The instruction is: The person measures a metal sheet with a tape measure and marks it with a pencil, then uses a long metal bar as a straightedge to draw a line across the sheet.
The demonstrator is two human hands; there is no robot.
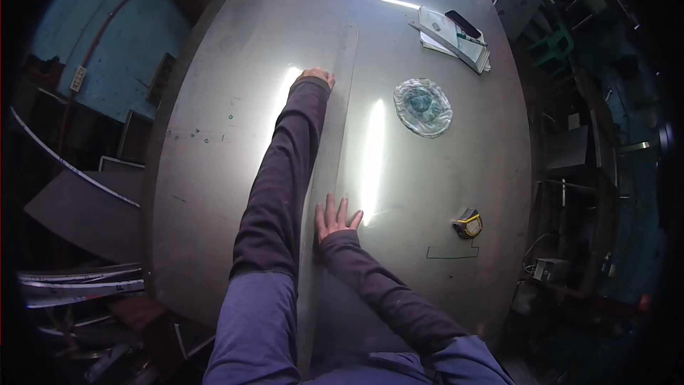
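A long flat metal strip runs lengthwise down the large grey metal sheet. My left hand is stretched far forward at the strip's left edge, its fingers curled closed; whatever they may hold is hidden. Closer to my body, my right hand lies flat on the strip with its fingers spread. To the right of the strip sits a round, crumpled, clear plastic-looking bundle with a bluish-green middle. A yellow and black tape measure rests near the right side, beside a drawn green outline.
At the far right lie papers, a metal ruler and a dark phone. Small green marks are on the sheet's left part. Metal offcuts crowd the floor at left. A green chair stands beyond the right edge.
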